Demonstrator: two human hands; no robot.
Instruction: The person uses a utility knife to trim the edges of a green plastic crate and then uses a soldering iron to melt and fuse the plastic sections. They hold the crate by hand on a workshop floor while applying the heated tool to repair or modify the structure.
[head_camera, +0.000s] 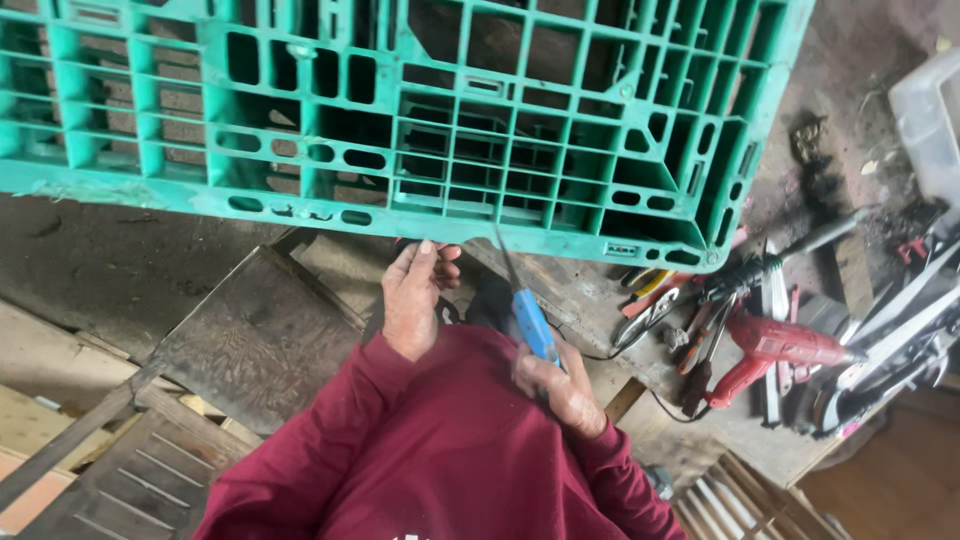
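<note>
- The left hand (415, 300) rests its fingertips on the near rim of the green plastic pallet (400, 110), fingers loosely together, gripping nothing.
- The right hand (560, 390) is clamped on a blue-handled tool (530, 320).
- Its long axis runs from near right to far left, tip at the rim.
- To my eye, bracing the pallet steadies the tip.

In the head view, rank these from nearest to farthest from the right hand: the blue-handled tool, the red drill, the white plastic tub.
1. Blue-handled tool, gripped in the right hand.
2. Red drill, lying on the bench to that hand's right.
3. White plastic tub, at the far upper right edge.
</note>
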